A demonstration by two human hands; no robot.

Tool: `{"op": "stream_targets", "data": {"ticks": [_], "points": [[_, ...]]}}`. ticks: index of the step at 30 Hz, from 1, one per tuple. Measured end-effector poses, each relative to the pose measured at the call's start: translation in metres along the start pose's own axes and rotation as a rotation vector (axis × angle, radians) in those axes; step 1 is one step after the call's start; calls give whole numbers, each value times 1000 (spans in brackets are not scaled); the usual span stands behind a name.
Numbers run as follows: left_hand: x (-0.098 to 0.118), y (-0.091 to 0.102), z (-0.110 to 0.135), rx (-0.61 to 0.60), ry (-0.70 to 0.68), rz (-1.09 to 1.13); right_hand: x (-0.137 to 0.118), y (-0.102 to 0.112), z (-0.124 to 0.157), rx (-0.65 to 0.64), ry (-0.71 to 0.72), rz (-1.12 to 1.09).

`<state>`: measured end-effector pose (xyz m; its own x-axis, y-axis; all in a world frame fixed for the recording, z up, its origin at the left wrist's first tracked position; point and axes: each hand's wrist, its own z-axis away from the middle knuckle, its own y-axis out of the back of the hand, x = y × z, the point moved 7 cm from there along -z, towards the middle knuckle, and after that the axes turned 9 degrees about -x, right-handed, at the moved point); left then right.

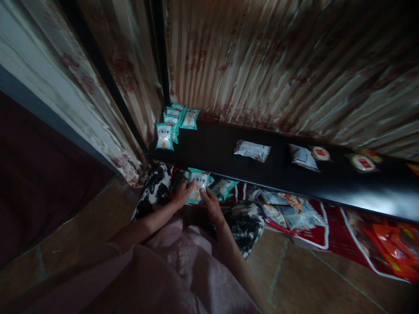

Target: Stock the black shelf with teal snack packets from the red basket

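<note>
Both my hands hold one teal and white snack packet (pixel 198 183) just below the front edge of a long black shelf (pixel 216 152). My left hand (pixel 182 195) grips its left side, fingers curled. My right hand (pixel 211 205) pinches its lower right edge. More teal packets (pixel 225 187) lie right beside it in the red box below. A neat cluster of the same teal packets (pixel 170 123) sits on the shelf's far left end.
Other snack packs lie along the shelf: a silvery packet (pixel 252 150), a white one (pixel 303 157), round red-labelled ones (pixel 362 162). A red box (pixel 314 235) of mixed snacks stands under the shelf. Striped curtains hang behind. My knees in patterned trousers (pixel 155 187) rest on brown floor tiles.
</note>
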<state>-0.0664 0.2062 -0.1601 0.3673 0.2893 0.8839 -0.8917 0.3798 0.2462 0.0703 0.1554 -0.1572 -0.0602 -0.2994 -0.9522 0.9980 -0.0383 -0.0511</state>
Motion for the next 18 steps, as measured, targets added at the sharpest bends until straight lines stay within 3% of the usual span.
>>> {"op": "stream_targets", "data": {"ticks": [3,6,14,18], "points": [[0,1,1,36,40,-32,7,-12,-1,-103,-60,-234],[0,1,3,60,68,9,11,-13,-1,-58,-84,-353],[11,-13,7,-13,-66,199,11,5,-4,103,-62,-316],[15,-18,7,-22,-83,233,-1,7,1,79,-28,-309]]}}
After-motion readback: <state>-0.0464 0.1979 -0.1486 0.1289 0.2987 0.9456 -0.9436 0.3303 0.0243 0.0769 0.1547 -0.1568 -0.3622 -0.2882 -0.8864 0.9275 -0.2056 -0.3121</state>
